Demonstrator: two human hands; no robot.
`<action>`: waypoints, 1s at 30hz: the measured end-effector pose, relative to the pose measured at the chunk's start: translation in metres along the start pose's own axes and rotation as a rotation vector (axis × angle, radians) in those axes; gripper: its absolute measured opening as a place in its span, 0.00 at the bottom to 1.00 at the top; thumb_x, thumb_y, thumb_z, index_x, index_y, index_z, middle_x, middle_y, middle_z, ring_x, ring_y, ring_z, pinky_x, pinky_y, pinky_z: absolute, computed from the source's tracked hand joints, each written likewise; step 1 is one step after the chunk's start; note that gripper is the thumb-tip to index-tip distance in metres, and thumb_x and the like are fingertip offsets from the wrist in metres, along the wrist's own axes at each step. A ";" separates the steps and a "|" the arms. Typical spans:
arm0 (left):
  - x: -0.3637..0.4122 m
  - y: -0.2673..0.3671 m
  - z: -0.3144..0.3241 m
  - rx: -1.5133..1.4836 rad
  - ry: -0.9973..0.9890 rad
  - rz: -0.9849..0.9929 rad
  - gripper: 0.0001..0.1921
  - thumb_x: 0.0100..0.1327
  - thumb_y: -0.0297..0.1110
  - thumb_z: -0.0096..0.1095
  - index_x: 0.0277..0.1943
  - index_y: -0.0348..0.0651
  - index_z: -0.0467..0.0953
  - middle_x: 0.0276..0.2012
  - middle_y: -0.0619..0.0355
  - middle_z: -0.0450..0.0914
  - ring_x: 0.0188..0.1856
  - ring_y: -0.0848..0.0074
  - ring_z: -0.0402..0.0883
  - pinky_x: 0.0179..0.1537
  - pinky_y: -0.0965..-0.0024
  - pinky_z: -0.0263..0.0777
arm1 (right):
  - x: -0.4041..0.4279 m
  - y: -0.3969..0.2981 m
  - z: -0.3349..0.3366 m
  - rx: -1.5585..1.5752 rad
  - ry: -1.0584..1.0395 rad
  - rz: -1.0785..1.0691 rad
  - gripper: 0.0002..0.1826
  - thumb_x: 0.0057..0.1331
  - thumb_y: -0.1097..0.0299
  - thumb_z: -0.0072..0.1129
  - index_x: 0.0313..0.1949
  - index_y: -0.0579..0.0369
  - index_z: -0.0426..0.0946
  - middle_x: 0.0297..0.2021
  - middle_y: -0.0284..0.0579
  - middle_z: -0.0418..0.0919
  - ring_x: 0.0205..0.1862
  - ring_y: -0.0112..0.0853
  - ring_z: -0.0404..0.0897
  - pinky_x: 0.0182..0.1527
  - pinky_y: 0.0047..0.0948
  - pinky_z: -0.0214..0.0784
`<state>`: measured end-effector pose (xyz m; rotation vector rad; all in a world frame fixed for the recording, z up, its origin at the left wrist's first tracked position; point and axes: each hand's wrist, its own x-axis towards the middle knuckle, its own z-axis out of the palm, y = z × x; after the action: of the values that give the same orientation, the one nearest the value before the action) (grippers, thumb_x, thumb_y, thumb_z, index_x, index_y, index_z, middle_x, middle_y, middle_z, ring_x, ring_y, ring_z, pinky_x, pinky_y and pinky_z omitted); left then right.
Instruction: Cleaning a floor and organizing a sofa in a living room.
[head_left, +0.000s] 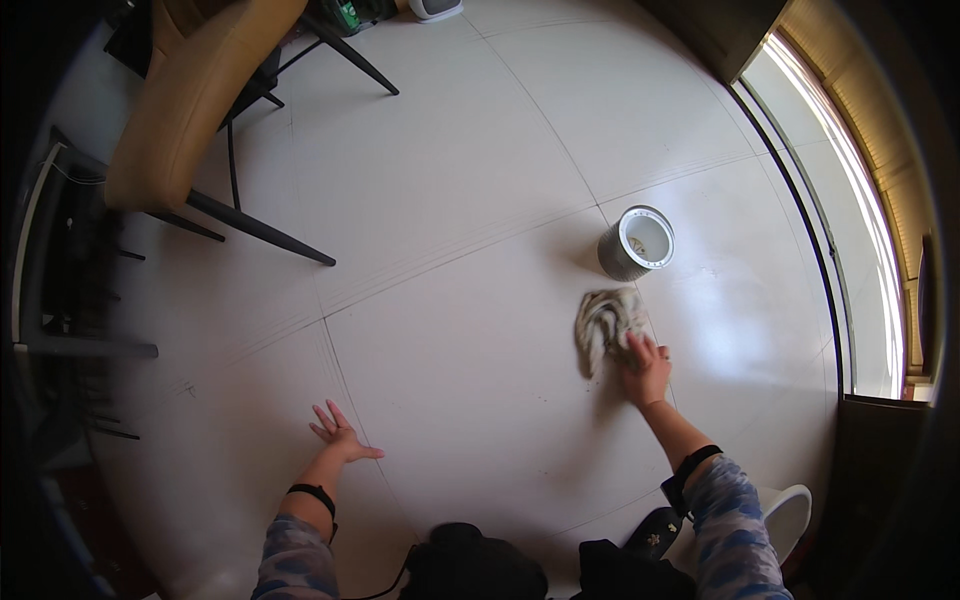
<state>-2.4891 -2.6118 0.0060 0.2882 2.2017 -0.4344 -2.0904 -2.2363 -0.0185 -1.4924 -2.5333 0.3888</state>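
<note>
My right hand (646, 369) is on a crumpled, grey-and-cream cloth (606, 321) that lies on the pale tiled floor (450, 360). The fingers press at the cloth's near right edge, and part of it is hidden under them. Just beyond the cloth stands an upright metal can (619, 251), open at the top, with something small at its bottom that I cannot make out. On the left, my left hand (341, 435) is held with fingers spread and holds nothing. Whether it touches the floor I cannot tell. Small dark specks dot the tiles between the hands.
A tan chair (202, 105) with black legs stands at the upper left. A sliding-door track (814, 255) runs along the right side. Near my right forearm is a white bucket-like container (787, 517). A dark shoe (654, 531) shows at the bottom, and a green bottle (348, 15) at the top.
</note>
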 end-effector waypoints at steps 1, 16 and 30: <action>0.001 -0.003 -0.004 0.095 -0.090 -0.072 0.81 0.27 0.61 0.79 0.63 0.41 0.09 0.64 0.36 0.08 0.66 0.36 0.14 0.67 0.44 0.33 | -0.007 -0.035 0.004 0.042 -0.085 -0.077 0.32 0.43 0.68 0.64 0.51 0.29 0.73 0.53 0.37 0.72 0.46 0.44 0.68 0.40 0.41 0.62; -0.004 -0.012 -0.010 -0.024 -0.120 -0.019 0.80 0.32 0.60 0.78 0.61 0.39 0.06 0.62 0.37 0.04 0.63 0.38 0.06 0.66 0.42 0.24 | -0.089 -0.056 -0.059 0.464 0.175 0.233 0.30 0.49 0.80 0.56 0.54 0.50 0.70 0.49 0.50 0.74 0.51 0.44 0.68 0.54 0.37 0.59; 0.010 -0.007 -0.002 -0.025 -0.086 0.040 0.81 0.31 0.59 0.79 0.61 0.39 0.07 0.61 0.35 0.04 0.63 0.35 0.07 0.65 0.42 0.25 | 0.066 -0.138 0.045 -0.061 -0.014 0.109 0.29 0.50 0.56 0.61 0.54 0.28 0.69 0.55 0.30 0.70 0.53 0.41 0.68 0.47 0.51 0.58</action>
<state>-2.4992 -2.6167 0.0011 0.2937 2.1120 -0.3895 -2.2492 -2.2485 -0.0170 -1.6612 -2.5028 0.3414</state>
